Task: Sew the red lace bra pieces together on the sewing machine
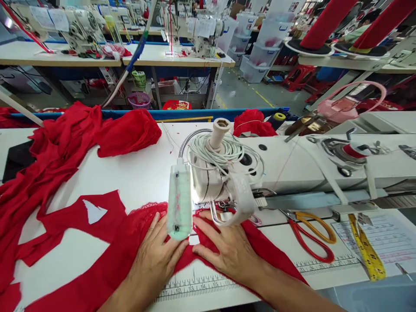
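Red fabric with a lace edge runs across the table under the head of a white sewing machine. My left hand lies flat on the cloth, left of the needle area, fingers stretched forward. On the other side, my right hand presses the cloth with its fingers spread, the fingertips close to the presser foot. A pale green lamp hangs over the gap between the hands and hides part of the stitching spot. The needle itself cannot be made out.
Red-and-orange-handled scissors, a yellow tape measure and a written sheet lie to the right. Heaped red cloth covers the left side. A printed ruler runs along the front edge. A blue thread cone stands behind the machine.
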A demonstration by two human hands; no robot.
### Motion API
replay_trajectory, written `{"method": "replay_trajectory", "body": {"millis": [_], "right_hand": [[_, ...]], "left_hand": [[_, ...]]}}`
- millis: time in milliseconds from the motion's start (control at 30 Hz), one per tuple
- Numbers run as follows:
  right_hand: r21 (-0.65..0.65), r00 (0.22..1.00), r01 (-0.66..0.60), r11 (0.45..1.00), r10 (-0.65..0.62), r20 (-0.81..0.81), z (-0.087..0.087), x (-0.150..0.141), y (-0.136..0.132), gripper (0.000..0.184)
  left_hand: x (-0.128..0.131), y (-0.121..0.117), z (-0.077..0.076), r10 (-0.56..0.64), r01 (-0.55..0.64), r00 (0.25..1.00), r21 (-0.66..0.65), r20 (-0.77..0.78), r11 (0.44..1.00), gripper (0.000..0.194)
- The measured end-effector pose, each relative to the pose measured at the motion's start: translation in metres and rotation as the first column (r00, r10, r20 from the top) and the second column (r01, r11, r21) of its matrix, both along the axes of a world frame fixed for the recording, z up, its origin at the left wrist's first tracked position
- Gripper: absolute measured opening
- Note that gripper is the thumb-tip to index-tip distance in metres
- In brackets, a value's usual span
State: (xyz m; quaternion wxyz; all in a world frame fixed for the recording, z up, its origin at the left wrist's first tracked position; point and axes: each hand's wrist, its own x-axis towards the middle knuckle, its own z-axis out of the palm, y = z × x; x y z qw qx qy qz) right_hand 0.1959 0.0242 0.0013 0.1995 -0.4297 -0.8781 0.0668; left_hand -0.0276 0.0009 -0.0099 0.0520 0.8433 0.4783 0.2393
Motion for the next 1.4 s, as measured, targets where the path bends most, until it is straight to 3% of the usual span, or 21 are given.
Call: {"method": "replay_trajectory", "body": {"millis": [100, 567, 1400], "right_hand": [[0.022, 0.999, -0.042, 0.999, 0.042, 0.015, 0.0037, -0.0013, 0.0004, 0.035], [0.009, 0.997, -0.057, 0.998, 0.057, -0.043, 0.0037, -0.0013, -0.0011, 0.028], [0.053, 0.993, -0.09, 0.995, 0.093, -0.066, 0.0023, 0.0016, -0.0054, 0.028]], "left_hand": [[-0.0004, -0.001, -0.0009, 0.004, -0.003, 1.0, -0.014, 0.013, 1.0, 0.032], [-0.0013, -0.0035, -0.0034, 0.025, -0.025, 1.0, -0.017, -0.001, 1.0, 0.033], [0.0002, -0.006, 0.0013, 0.028, -0.027, 0.999, 0.033, -0.035, 0.999, 0.034]]}}
